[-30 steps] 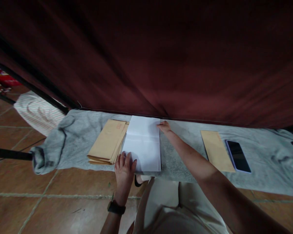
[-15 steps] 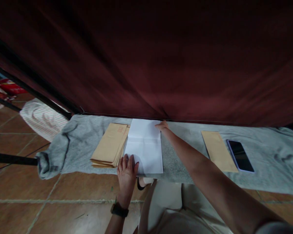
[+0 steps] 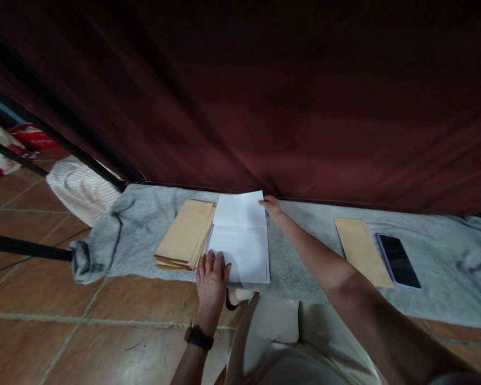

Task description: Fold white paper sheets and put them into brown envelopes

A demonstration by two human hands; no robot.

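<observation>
At the far left of the frame a striped cloth (image 3: pixel 82 188) lies on the tiled floor (image 3: pixel 44 299), beside a dark bar (image 3: pixel 24 247). Next comes the grey blanket (image 3: pixel 144 235), spread along the foot of the dark red curtain (image 3: pixel 264 107), with its left end bunched into a roll. On it sits our stack of brown envelopes (image 3: pixel 186 234), its right edge tucked just under the white paper (image 3: pixel 240 238).

That paper lies mid-frame, showing a crease across it. Our left hand (image 3: pixel 212 277) rests flat on its near left corner, fingers spread and pressing down, nothing pinched. Our right hand (image 3: pixel 271 206) reaches across to the far right corner, fingertips on the edge (whether it pinches the sheet or only touches it we cannot tell).

We judge the step to be squaring or folding the sheet: one corner pinned, the other handled. The next move calls for keeping the near corner held so the paper does not skate on the soft blanket.

For room: the curtain hems in the far edge closely, and the envelopes crowd the left. To the right lies open grey blanket, well apart from a single envelope (image 3: pixel 363 251) and a phone (image 3: pixel 398 261) just beside it.
</observation>
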